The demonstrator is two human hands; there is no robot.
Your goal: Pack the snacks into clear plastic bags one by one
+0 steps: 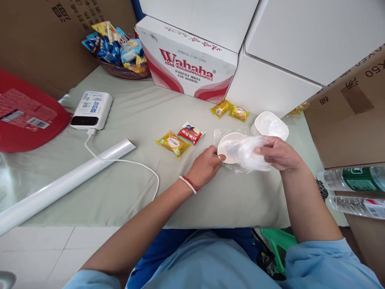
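Observation:
My left hand (207, 165) is closed on the near left rim of a small round white bowl (225, 141), with thin clear plastic film spread around it on the cloth. A crumpled clear plastic bag (252, 154) is pinched in my right hand (280, 153), over the right side of the bowl and hiding part of it. Just behind my right hand stands a white tub (256, 129) with more clear plastic inside. Left of my left hand lie a yellow-wrapped snack (173, 144) and a red-wrapped snack (191, 133).
Two more yellow snacks (230, 110) lie before a Wahaha water carton (189, 68) and white boxes (270, 80). A snack-filled bowl (120, 71) stands at the back left. A white device (93, 109) with a cable and a plastic roll (69, 180) are left; bottles (357, 179) lie right.

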